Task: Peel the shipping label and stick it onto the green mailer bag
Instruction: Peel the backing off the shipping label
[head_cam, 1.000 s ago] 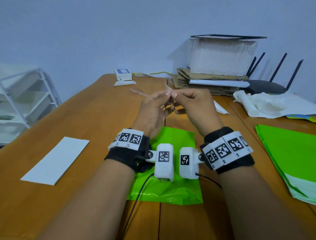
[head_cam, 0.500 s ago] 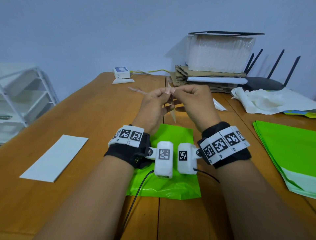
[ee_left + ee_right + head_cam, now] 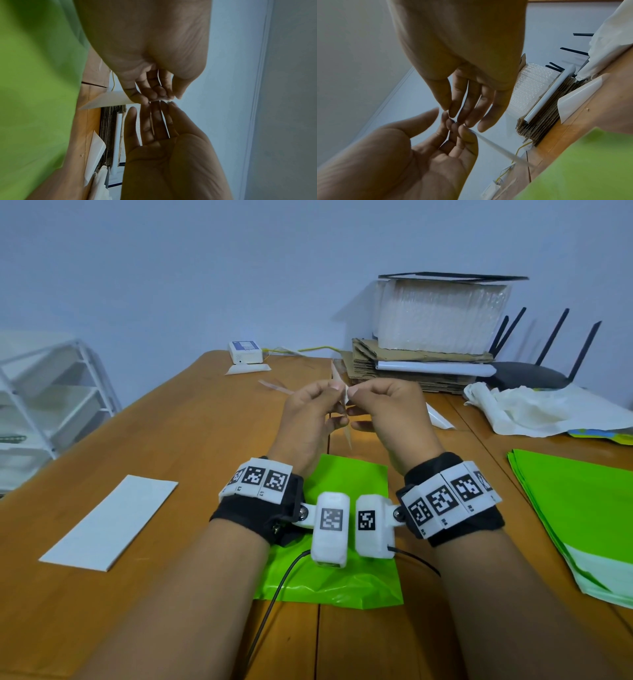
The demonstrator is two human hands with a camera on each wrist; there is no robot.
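The green mailer bag (image 3: 346, 474) lies flat on the wooden table (image 3: 191, 440), partly under my wrists. Both hands are raised above its far end, fingertips meeting. My left hand (image 3: 337, 389) pinches the white shipping label (image 3: 343, 398), which shows edge-on and hangs down between the hands. My right hand (image 3: 352, 392) pinches the label's top corner with thumb and forefinger. In the left wrist view the label (image 3: 111, 101) spreads out from the left hand (image 3: 159, 98), with the right hand (image 3: 161, 104) just under it. In the right wrist view the label (image 3: 496, 146) is a thin strip.
A white paper strip (image 3: 109, 522) lies on the left of the table. A stack of green mailers (image 3: 575, 515) sits on the right. At the back are cardboard with bubble wrap (image 3: 442, 313), a router (image 3: 527, 374), crumpled white paper (image 3: 548, 409) and a small white device (image 3: 245, 352). A white rack (image 3: 44, 405) stands off the left edge.
Both hands have stayed together above the bag, fingertips working at the label's top edge. The label's lower end now hangs in view between them.
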